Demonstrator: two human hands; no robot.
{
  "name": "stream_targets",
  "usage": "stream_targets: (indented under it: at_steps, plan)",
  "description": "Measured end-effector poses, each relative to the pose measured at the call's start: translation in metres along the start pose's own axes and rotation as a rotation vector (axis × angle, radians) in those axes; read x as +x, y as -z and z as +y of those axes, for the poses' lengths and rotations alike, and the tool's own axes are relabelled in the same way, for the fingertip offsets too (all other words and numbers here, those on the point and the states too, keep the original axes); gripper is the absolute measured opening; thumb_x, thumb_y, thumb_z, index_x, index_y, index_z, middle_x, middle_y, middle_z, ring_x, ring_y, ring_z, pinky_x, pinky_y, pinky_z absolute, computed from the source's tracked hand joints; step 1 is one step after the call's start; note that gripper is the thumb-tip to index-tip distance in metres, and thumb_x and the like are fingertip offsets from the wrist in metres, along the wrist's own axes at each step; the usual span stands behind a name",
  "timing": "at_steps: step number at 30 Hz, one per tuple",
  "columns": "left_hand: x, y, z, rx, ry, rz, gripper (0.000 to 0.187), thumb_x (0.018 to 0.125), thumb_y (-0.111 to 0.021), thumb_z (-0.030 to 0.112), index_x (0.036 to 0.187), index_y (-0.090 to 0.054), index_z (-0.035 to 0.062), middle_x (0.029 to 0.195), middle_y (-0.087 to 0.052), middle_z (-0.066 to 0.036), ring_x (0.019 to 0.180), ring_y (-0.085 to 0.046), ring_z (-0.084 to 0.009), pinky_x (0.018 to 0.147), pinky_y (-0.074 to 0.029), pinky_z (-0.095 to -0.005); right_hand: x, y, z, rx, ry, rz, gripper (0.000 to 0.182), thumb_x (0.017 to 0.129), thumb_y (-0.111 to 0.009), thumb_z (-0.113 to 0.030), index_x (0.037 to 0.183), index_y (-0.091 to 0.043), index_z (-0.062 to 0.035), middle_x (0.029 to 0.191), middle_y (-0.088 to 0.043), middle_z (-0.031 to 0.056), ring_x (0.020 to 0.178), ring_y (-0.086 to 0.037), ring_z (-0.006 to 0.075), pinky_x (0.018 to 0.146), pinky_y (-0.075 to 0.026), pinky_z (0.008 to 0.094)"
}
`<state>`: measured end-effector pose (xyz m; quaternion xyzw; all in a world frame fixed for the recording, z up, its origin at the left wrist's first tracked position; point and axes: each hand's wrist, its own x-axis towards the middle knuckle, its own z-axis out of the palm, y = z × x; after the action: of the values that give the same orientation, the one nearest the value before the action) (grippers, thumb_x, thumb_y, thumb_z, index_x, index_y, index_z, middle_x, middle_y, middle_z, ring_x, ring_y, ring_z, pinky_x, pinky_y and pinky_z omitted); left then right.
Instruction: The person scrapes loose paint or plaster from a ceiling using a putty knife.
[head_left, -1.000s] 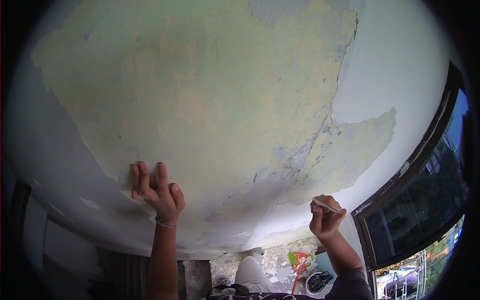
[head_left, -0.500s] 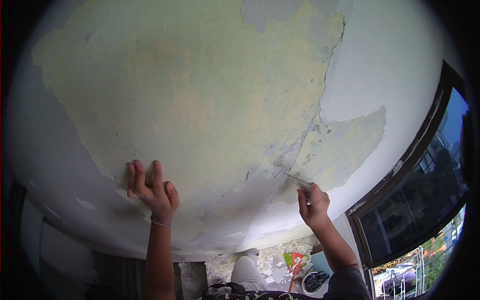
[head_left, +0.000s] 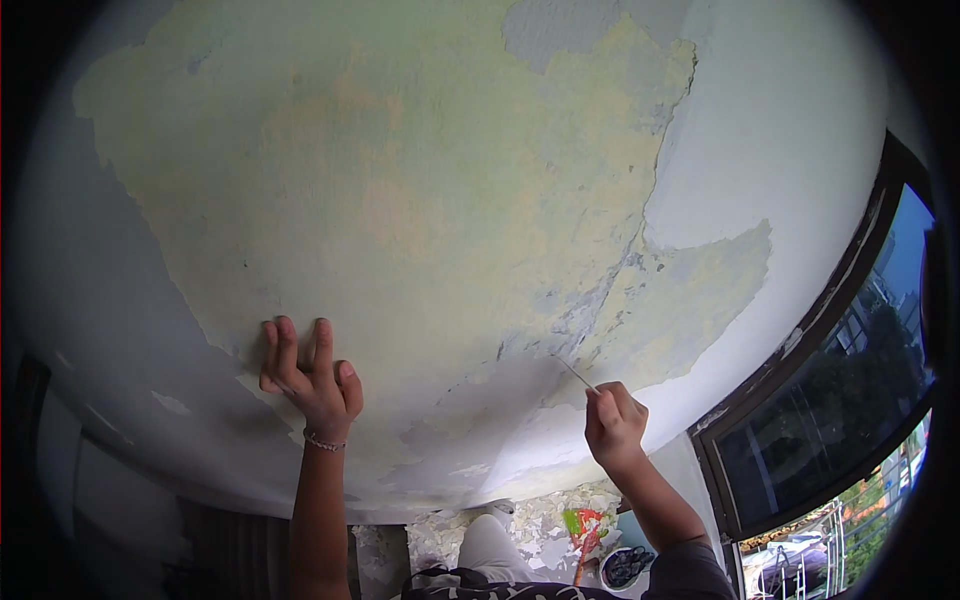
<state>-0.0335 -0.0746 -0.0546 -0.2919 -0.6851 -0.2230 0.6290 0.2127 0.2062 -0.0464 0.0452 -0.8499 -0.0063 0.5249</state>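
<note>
Two hands are raised to the ceiling [head_left: 420, 200]: the left hand [head_left: 310, 385] is spread flat against it, a scraper [head_left: 575, 374] is gripped by the right hand [head_left: 613, 425].

A dark-framed window [head_left: 850, 330] curves along the right side, with trees and blue sky showing through its glass. Left of the window's lower corner, far below, the floor [head_left: 545, 525] is littered with pale paint flakes. Among them, near the window's base, lie a red and green object [head_left: 583, 522] and a round dark bowl-like thing [head_left: 625, 565].
</note>
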Motion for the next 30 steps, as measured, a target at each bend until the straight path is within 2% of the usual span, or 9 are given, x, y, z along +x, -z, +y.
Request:
stream_targets:
  at_steps: [2, 5, 11, 15, 17, 24, 25, 27, 30]
  plan:
    - [-0.001, 0.000, -0.001, 0.000, 0.006, -0.009, 0.048, 0.101, -0.035, 0.025, 0.140, -0.050, 0.0013, 0.151, -0.032, -0.022, 0.141, -0.026, -0.0405, 0.109, -0.022, -0.0464, 0.011, 0.000, -0.018, 0.206, -0.233, -0.408, 0.073, 0.084, -0.064, -0.001, 0.144, -0.046, -0.0371, 0.072, -0.056, 0.0020, 0.049, -0.054, 0.0198, 0.045, -0.046, 0.0327]
    - [-0.001, -0.005, -0.002, -0.019, 0.021, 0.067, 0.045, 0.099, -0.039, 0.027, 0.133, -0.059, 0.0065, 0.150, -0.037, -0.019, 0.138, -0.034, -0.0393, 0.104, -0.023, -0.0436, 0.017, 0.019, -0.034, -0.006, 0.169, -0.790, 0.070, 0.086, -0.067, -0.001, 0.145, -0.046, -0.0309, 0.077, -0.063, 0.0014, 0.056, -0.060, 0.0196, 0.048, -0.049, 0.0305]
    - [-0.003, -0.006, -0.002, -0.032, 0.029, 0.076, 0.044, 0.099, -0.039, 0.027, 0.133, -0.060, 0.0078, 0.150, -0.037, -0.018, 0.137, -0.036, -0.0392, 0.104, -0.023, -0.0435, 0.001, -0.012, -0.001, 0.155, 0.080, 0.261, 0.092, 0.076, -0.063, 0.012, 0.147, -0.034, -0.0386, 0.081, -0.060, 0.0102, 0.055, -0.059, 0.0216, 0.043, -0.048, 0.0337]
    - [-0.001, 0.000, -0.002, -0.026, -0.004, 0.009, 0.047, 0.100, -0.037, 0.024, 0.137, -0.053, -0.0005, 0.150, -0.032, -0.022, 0.139, -0.027, -0.0403, 0.109, -0.024, -0.0462, 0.011, 0.000, -0.026, -0.059, 0.104, -0.908, 0.079, 0.083, -0.061, 0.003, 0.146, -0.042, -0.0395, 0.072, -0.055, 0.0041, 0.050, -0.055, 0.0221, 0.044, -0.047, 0.0348]
    - [0.000, 0.000, -0.002, -0.022, -0.003, 0.015, 0.046, 0.100, -0.038, 0.024, 0.137, -0.053, -0.0006, 0.150, -0.033, -0.021, 0.139, -0.027, -0.0399, 0.109, -0.024, -0.0459, -0.003, -0.002, -0.034, 0.065, 0.080, -0.833, 0.080, 0.082, -0.062, 0.001, 0.146, -0.041, -0.0426, 0.072, -0.056, 0.0027, 0.051, -0.055, 0.0211, 0.044, -0.047, 0.0354]
    - [-0.001, -0.001, -0.001, -0.016, 0.009, 0.013, 0.046, 0.100, -0.037, 0.024, 0.136, -0.054, -0.0005, 0.148, -0.035, -0.021, 0.138, -0.028, -0.0400, 0.108, -0.025, -0.0458, -0.016, -0.016, -0.026, 0.311, 0.051, 0.226, 0.109, 0.088, -0.045, 0.016, 0.150, 0.025, -0.0392, 0.085, -0.058, 0.0119, 0.054, -0.051, 0.0161, 0.046, -0.047, 0.0291]
    - [-0.001, -0.002, 0.000, -0.017, 0.010, 0.018, 0.046, 0.100, -0.037, 0.024, 0.135, -0.055, -0.0005, 0.148, -0.035, -0.021, 0.138, -0.029, -0.0400, 0.108, -0.025, -0.0457, -0.017, -0.029, -0.028, 0.315, 0.030, 0.279, 0.104, 0.086, -0.050, 0.015, 0.157, 0.006, -0.0366, 0.085, -0.058, 0.0096, 0.053, -0.052, 0.0182, 0.046, -0.048, 0.0297]
    - [-0.001, -0.001, -0.001, -0.017, 0.009, 0.023, 0.046, 0.100, -0.037, 0.024, 0.134, -0.056, -0.0003, 0.148, -0.035, -0.021, 0.137, -0.030, -0.0399, 0.108, -0.026, -0.0454, -0.011, -0.032, -0.039, 0.084, -0.055, -0.391, 0.085, 0.088, -0.054, 0.010, 0.155, -0.023, -0.0327, 0.079, -0.057, 0.0069, 0.057, -0.055, 0.0201, 0.047, -0.048, 0.0311]
    - [0.000, -0.004, -0.001, -0.020, 0.021, 0.059, 0.044, 0.099, -0.038, 0.025, 0.132, -0.059, 0.0032, 0.148, -0.038, -0.019, 0.137, -0.034, -0.0379, 0.105, -0.025, -0.0437, 0.002, -0.015, -0.055, -0.017, 0.131, -0.870, 0.072, 0.079, -0.062, 0.008, 0.141, -0.051, -0.0279, 0.076, -0.058, 0.0057, 0.056, -0.056, 0.0218, 0.048, -0.049, 0.0320]
